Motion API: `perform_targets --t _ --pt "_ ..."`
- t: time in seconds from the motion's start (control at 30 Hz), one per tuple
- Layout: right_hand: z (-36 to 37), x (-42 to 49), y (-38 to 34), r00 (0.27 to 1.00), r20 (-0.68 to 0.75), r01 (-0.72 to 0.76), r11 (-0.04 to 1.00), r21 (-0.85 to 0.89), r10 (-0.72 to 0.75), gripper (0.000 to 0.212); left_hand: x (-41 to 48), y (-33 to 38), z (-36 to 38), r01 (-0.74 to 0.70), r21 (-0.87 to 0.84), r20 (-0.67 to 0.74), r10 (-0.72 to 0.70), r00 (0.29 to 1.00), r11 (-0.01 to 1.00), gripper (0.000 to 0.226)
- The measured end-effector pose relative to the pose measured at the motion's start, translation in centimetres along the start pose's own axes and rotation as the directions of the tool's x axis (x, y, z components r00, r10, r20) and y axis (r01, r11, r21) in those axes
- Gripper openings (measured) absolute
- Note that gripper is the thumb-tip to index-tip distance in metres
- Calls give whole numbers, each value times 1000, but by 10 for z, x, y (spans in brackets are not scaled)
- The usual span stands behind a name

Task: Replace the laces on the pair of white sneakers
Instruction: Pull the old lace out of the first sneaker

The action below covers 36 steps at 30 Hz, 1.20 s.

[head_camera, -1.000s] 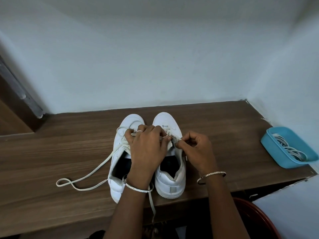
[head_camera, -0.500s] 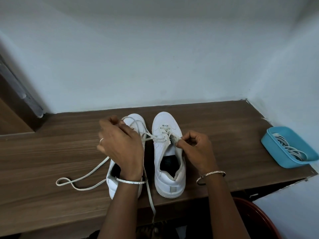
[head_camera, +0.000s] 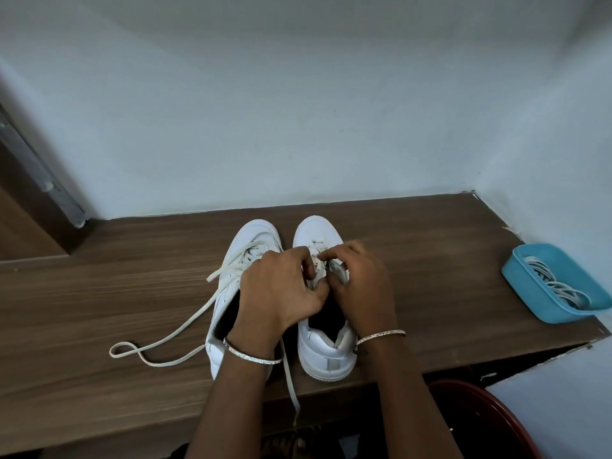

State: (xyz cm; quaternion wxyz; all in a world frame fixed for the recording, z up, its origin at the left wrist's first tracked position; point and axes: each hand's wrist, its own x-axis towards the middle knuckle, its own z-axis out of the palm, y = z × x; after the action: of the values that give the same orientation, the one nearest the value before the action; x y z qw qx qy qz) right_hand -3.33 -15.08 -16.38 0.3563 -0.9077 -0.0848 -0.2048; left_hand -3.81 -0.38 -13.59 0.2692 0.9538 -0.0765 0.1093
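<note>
Two white sneakers stand side by side on the wooden shelf (head_camera: pixel 430 276), toes toward the wall. The left sneaker (head_camera: pixel 255 240) has a loosened off-white lace (head_camera: pixel 185 323) trailing left across the wood in a loop, with another end hanging over the front edge. Over the tongue of the right sneaker (head_camera: pixel 326 352) both hands meet. My left hand (head_camera: pixel 281 289) has its fingers curled at the lace crossings there. My right hand (head_camera: pixel 361 283) pinches the lace near the upper eyelets. The hands hide most of the lacing.
A blue plastic tray (head_camera: pixel 530 293) with several white laces lies at the shelf's right end by the side wall. A dark red round tub (head_camera: pixel 490 425) sits below the shelf at lower right. The back wall stands just beyond the toes.
My left hand came back from the left sneaker's toe to the right sneaker's tongue and now meets the right hand there. The right hand shifted slightly forward. The trailing lace stays put.
</note>
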Motion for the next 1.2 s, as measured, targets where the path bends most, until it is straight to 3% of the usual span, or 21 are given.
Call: perform_targets --t 0.23,0.4,0.47,0.53,0.57,0.6,0.67,0.77,0.83,0.87,1.03,1.13,1.2 --pt "5 -2 -4 989 -127 -67 997 25 69 2 4 -7 -4 51 -117 9 -50 999 992 22" --pt "0 1 -1 907 -208 -311 916 254 366 17 3 -5 -5 72 -117 33 -69 997 991 23" --pt "0 4 2 829 -137 -431 775 462 542 19 3 -5 -4 77 -118 33 -73 997 990 23" --pt "-3 7 3 722 4 -503 520 690 692 21 4 -6 -3 81 -131 35 -77 996 988 24" --pt "-5 7 4 689 44 -511 441 738 724 21 5 -6 -3 79 -135 37 -74 997 988 24" --pt "-8 8 4 685 39 -511 441 738 728 17 5 -6 -3 74 -137 38 -70 997 988 23" --pt "-14 7 5 774 -90 -453 648 613 627 4 5 -7 -3 68 -142 34 -63 997 988 22" --pt "-19 6 -5 959 -101 -199 886 418 263 20 6 -7 -3 70 -156 25 -67 997 985 23" --pt "-10 4 -8 998 -50 -12 979 203 22 22 6 -8 -3 66 -164 20 -64 998 984 23" --pt "-5 3 -5 999 -35 33 994 105 -30 20 6 -8 -4 63 -166 17 -61 998 984 23" --pt "-1 5 6 995 -75 62 996 -67 -67 8 5 -8 -5 47 -197 11 -46 999 979 23" --pt "-3 3 3 988 -153 36 997 66 -26 5 5 -8 -5 55 -201 9 -54 998 978 23" --pt "-7 4 -2 964 -215 -92 954 287 157 5 5 -8 -5 68 -208 18 -66 998 976 23"
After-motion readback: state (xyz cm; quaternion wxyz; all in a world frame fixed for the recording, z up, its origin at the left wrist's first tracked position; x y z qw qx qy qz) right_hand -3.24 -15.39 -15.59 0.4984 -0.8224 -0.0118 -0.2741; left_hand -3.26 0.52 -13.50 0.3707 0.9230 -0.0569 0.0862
